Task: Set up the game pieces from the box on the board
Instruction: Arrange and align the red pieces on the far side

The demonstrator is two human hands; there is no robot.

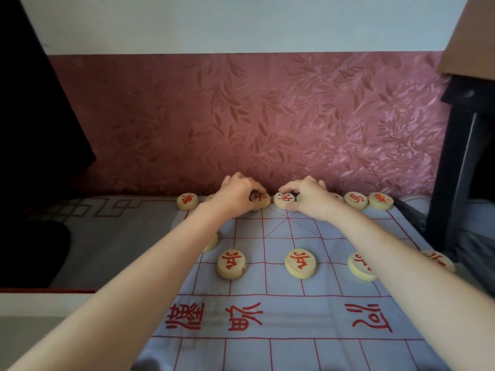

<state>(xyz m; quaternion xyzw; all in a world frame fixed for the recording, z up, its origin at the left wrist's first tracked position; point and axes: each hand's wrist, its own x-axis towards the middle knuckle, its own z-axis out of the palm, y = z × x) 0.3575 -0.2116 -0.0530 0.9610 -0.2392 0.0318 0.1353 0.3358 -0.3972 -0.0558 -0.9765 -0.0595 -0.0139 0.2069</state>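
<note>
Step in hand, as judged: seating back-row discs along far edge line. To do it well: nudge each disc until centred on its line crossing, keep neighbours from knocking, avoid rucking cloth board.

Left hand: fingers curled, thumb and forefinger pinching left disc at fingertips.

Right hand: narrow pinch on centre disc, just beside left disc.

More discs sit outward of both hands. Front-row discs lie back toward forearms.
</note>
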